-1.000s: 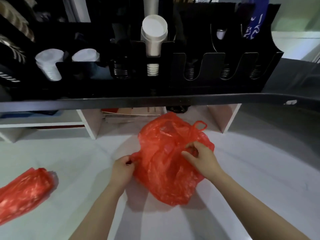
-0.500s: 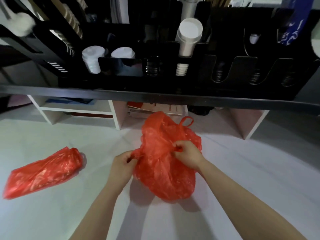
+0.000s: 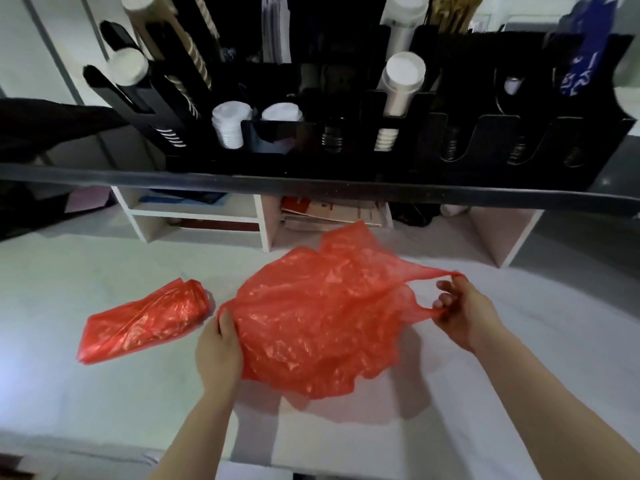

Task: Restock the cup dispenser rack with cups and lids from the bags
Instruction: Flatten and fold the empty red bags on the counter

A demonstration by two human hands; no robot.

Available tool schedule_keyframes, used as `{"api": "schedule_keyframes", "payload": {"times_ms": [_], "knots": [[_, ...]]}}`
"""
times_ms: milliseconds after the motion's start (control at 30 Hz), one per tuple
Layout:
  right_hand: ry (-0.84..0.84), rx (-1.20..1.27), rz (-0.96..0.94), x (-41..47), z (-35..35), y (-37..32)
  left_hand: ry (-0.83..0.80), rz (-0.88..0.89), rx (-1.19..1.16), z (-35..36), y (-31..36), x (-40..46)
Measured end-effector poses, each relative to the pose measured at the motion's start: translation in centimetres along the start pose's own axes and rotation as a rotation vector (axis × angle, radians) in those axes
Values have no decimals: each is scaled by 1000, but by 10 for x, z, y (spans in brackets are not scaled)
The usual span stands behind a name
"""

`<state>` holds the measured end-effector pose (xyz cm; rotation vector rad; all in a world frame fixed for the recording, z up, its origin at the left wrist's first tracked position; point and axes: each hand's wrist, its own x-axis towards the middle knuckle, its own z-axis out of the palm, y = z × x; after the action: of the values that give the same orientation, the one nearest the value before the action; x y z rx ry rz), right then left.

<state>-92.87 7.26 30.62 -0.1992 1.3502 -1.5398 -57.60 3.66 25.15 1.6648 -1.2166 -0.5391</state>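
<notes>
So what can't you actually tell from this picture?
- Head view: what the red bag stretched between the left hand and right hand holds; crinkled plastic hides it.
- The second red bag: contents veiled likewise.
- Dispenser rack: its top is cut off by the frame edge; dark slots hide the fill level.

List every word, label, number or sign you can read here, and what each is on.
Nothing reads clearly.
Blue packet at the top right of the black rack: white characters, too blurred to read.
Papers on the shelf under the counter: print too small to read.
Both red bags: no print visible.
</notes>
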Motion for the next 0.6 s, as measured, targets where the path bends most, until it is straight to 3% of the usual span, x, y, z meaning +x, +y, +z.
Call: {"api": "schedule_keyframes", "payload": {"times_ms": [133,367,500,600], "knots": [[76,78,7,-17,-26,4,22,-1,33,-28,-11,4],[73,345,-9,-69,-57,14,-142,29,-13,-60,-33,-14],[81,418,-79,-95,-69,23,-319,87,-28,-73,-41,-19],[125,479,-104,-111,-85,27,-584,36,-113,-85,-44,-26]]}}
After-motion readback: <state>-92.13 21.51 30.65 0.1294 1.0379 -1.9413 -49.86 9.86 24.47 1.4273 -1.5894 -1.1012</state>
